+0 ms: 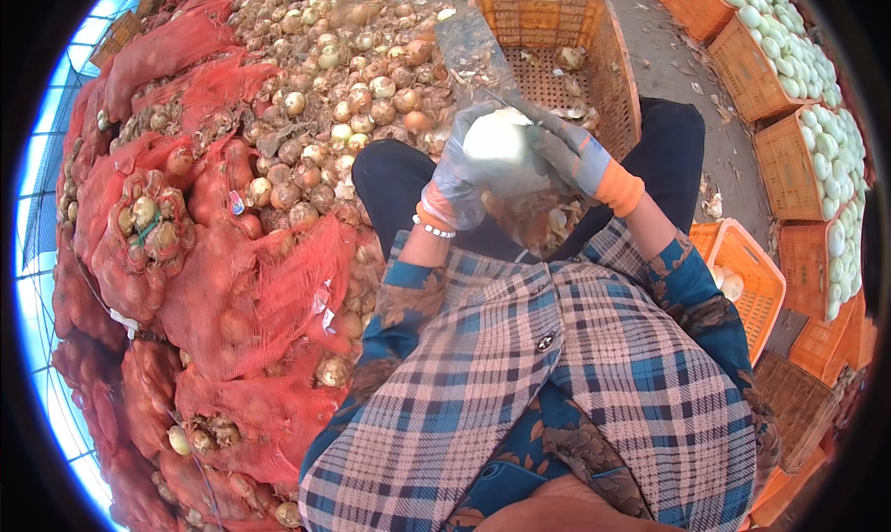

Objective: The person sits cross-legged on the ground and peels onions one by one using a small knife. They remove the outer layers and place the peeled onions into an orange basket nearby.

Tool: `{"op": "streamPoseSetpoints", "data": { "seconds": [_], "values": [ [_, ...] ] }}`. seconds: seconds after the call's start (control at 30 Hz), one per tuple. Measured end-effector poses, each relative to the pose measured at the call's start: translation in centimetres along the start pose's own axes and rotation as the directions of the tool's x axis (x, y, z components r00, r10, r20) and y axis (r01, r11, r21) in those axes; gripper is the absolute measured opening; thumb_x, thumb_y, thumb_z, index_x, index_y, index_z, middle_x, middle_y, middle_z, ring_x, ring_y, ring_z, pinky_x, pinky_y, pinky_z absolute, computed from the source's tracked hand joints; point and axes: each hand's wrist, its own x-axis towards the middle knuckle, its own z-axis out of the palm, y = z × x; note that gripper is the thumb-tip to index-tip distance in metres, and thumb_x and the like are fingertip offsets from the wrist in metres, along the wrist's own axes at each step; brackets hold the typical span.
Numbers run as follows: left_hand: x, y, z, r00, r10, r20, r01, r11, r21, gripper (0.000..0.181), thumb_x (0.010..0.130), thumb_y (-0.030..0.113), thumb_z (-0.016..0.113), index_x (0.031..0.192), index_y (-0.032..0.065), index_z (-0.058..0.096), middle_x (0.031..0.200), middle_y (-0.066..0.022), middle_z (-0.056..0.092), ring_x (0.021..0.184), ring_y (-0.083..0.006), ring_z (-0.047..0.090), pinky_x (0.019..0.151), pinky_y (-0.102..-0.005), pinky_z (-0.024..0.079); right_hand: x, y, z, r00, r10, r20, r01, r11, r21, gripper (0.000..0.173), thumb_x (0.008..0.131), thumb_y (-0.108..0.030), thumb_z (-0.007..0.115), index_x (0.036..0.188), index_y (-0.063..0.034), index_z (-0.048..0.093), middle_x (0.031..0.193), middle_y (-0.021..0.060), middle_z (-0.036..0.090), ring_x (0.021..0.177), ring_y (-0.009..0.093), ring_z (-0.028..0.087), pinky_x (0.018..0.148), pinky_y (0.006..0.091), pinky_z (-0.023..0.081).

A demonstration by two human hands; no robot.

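A bright white peeled onion (495, 137) is held between my hands, above my lap. My left hand (463, 174), in a grey and orange work glove, cups it from the left and below. My right hand (574, 149), gloved alike, presses at its right side. A thin dark blade (495, 98), seemingly a small knife's, sticks out beyond the right fingers; its handle is hidden. Blurred brown onion skins (532, 215) lie below the hands, between my legs.
Loose unpeeled onions (383, 100) spread ahead to the left, beside red mesh sacks (230, 295). An orange plastic crate (623, 73) with scraps stands ahead, a flat board (477, 52) at its left. Another crate (759, 292) sits at my right; crates of peeled onions (786, 149) line the far right.
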Motion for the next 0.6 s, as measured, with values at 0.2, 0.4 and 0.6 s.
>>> {"op": "streamPoseSetpoints", "data": {
  "seconds": [0.2,0.4,0.6],
  "values": [
    [-1.1,0.8,2.0,0.995,-0.083,-0.061,0.058,0.937,-0.344,0.076,0.08,0.017,0.081,0.146,0.0091,0.044,0.139,-0.0183,0.055,0.129,-0.0351,0.058,0.104,-0.0478,0.055,3.1,4.8,1.1,0.869,-0.474,-0.142,0.475,0.879,-0.026,0.05,0.11,-0.024,0.047,0.158,-0.0131,0.041,0.106,0.0019,0.065,0.076,0.006,0.052,0.07,0.0222,0.047],
    [-1.4,-0.4,0.7,0.982,-0.185,-0.032,0.149,0.871,-0.468,0.063,0.089,0.017,0.073,0.145,0.0065,0.045,0.136,-0.018,0.057,0.129,-0.0348,0.057,0.104,-0.0518,0.054,2.3,5.3,1.1,0.999,-0.006,-0.039,0.014,0.975,0.222,0.051,0.109,-0.022,0.049,0.158,-0.0082,0.041,0.129,0.0041,0.063,0.107,0.01,0.056,0.095,0.0265,0.047],
    [-1.4,-1.1,1.4,0.975,-0.161,-0.153,0.115,0.955,-0.272,0.055,0.09,0.007,0.068,0.14,-0.0029,0.046,0.129,-0.0188,0.061,0.122,-0.0342,0.062,0.102,-0.0487,0.056,4.6,8.7,2.6,0.815,-0.546,-0.193,0.508,0.834,-0.217,0.047,0.11,-0.022,0.047,0.156,-0.018,0.046,0.09,0.0054,0.065,0.081,0.008,0.061,0.071,0.0226,0.05]
  ]
}}
